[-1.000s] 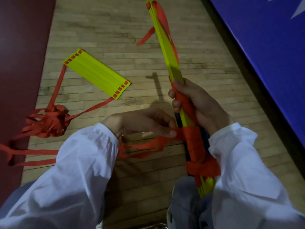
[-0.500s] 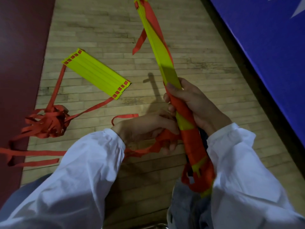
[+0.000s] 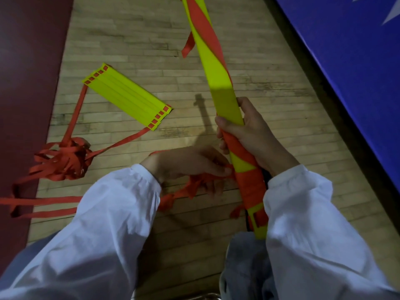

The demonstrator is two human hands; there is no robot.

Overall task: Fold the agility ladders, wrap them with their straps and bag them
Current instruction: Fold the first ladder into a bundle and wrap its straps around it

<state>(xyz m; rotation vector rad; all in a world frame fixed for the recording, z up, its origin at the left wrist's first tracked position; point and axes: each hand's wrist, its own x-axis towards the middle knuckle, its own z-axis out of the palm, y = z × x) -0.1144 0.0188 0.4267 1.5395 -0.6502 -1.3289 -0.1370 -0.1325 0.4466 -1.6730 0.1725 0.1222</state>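
A folded bundle of yellow ladder rungs [image 3: 223,98] stands nearly upright, its lower part wound in red strap. My right hand [image 3: 249,135] grips the bundle around its middle. My left hand [image 3: 190,163] pinches the bunched red strap [image 3: 201,180] just left of the bundle's wrapped section. A loose red strap end hangs off the bundle's upper part. A second stack of yellow rungs [image 3: 127,96] lies flat on the wooden floor to the left, its red straps running to a tangled pile [image 3: 65,161].
A dark red mat [image 3: 28,83] borders the wooden floor on the left, with red strap ends lying over it. A blue mat [image 3: 346,61] runs along the right side. My knees in grey trousers sit below the hands.
The bundle has turned in my right hand and now shows its flat yellow face. My left hand has carried the strap round the bundle's lower part once more, and the red wrapping now lies tighter.
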